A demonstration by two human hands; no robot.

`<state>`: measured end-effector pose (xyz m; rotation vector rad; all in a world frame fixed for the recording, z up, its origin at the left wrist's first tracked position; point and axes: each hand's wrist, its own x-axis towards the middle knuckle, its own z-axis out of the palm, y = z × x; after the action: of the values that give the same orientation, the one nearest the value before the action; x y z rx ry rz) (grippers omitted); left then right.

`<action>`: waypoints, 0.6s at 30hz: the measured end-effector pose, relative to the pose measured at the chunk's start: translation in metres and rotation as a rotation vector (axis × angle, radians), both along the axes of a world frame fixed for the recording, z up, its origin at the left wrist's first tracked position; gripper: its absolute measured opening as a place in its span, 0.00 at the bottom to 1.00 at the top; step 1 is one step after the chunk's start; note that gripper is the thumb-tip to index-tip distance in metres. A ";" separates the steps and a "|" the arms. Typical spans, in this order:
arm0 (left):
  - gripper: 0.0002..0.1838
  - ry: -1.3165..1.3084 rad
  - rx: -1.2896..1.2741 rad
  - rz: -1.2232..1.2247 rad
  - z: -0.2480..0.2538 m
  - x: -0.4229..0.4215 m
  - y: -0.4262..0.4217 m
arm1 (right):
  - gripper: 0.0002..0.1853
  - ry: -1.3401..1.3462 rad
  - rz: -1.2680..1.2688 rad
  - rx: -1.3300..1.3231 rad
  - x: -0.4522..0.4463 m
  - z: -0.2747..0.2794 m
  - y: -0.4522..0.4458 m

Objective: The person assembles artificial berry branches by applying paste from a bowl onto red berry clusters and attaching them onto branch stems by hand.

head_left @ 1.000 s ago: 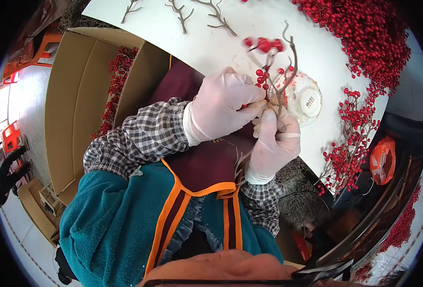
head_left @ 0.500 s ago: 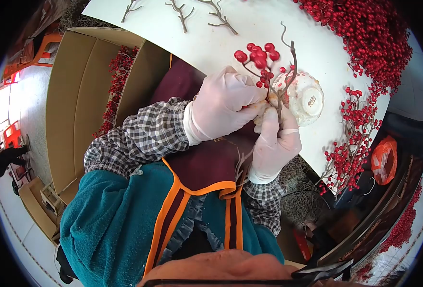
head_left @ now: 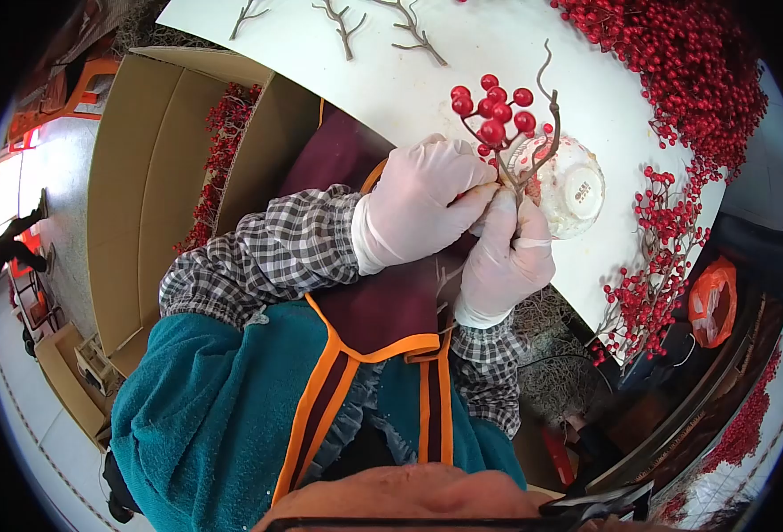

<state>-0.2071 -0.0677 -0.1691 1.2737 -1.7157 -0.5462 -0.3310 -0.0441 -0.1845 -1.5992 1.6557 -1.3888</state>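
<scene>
Both of my hands wear thin whitish gloves and meet over the table's near edge. My right hand (head_left: 508, 257) is closed, thumb and fingers pinching a brown twiggy branch (head_left: 546, 151) near its lower part; the tip points up and away. My left hand (head_left: 422, 204) is closed too, its fingertips pressed to the stem of a red berry sprig (head_left: 495, 115) where it meets the branch. The exact joint is hidden by my fingers. Just behind the branch sits an upturned patterned bowl (head_left: 577, 191) with stained sides.
Bare twigs (head_left: 342, 28) lie at the back of the white table (head_left: 320, 66). Red berry branches (head_left: 675, 71) are heaped at the right. An open cardboard box (head_left: 134, 186) with berry stems stands at the left. An orange plastic bag (head_left: 712, 301) hangs beyond the right edge.
The berry cluster has turned and moved a little to the right and now spreads wider. The branch leans more to the right. My left hand has shifted slightly right.
</scene>
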 end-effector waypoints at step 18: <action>0.05 0.358 0.187 -0.008 0.006 0.011 -0.009 | 0.16 -0.338 0.212 0.296 -0.003 0.031 -0.005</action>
<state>-0.1963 -0.0764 -0.1626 1.2115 -1.3965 -0.8989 -0.3337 -0.0496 -0.1534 -1.2527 1.3736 -1.1674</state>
